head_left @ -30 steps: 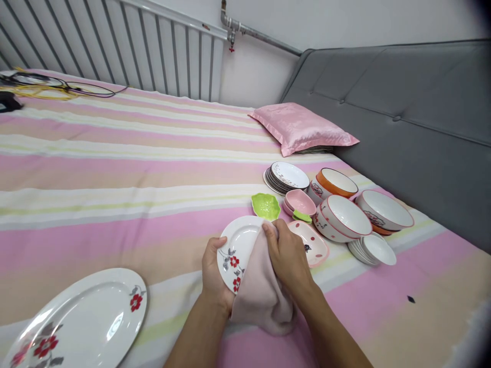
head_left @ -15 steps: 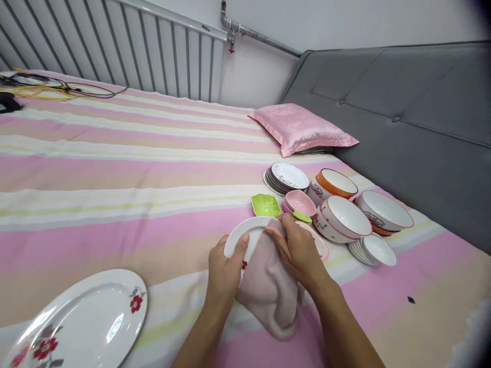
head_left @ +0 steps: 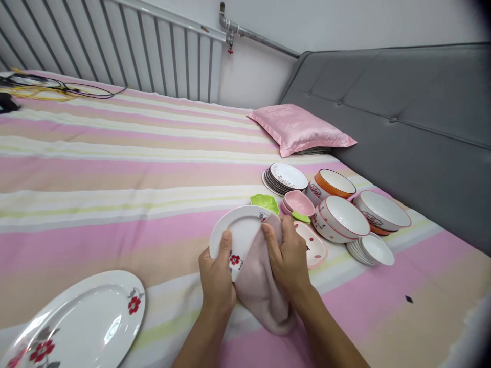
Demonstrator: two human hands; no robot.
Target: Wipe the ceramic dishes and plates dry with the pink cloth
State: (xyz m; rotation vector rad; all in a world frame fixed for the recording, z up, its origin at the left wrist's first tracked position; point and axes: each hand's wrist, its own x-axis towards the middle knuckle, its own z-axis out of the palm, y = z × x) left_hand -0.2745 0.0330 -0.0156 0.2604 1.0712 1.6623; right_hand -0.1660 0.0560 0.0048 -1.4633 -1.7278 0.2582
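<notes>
My left hand (head_left: 217,273) grips the near rim of a small white plate with red flowers (head_left: 240,232), thumb on its face, holding it tilted above the bed. My right hand (head_left: 287,255) is closed on a pale pink cloth (head_left: 261,286) and presses it against the plate's right side. The cloth hangs down between my wrists onto the striped bedsheet (head_left: 115,194).
A large oval flowered platter (head_left: 76,322) lies near left. Right of my hands: a green leaf dish (head_left: 265,202), pink dishes (head_left: 299,202), a dotted pink dish (head_left: 316,248), stacked plates (head_left: 286,177), several bowls (head_left: 345,214), small white saucers (head_left: 374,249). Pink pillow (head_left: 299,128), grey headboard (head_left: 402,112).
The plate has been turned in my left hand, whose grip shifted along the rim. My right hand with the cloth rubbed across the plate's face and back.
</notes>
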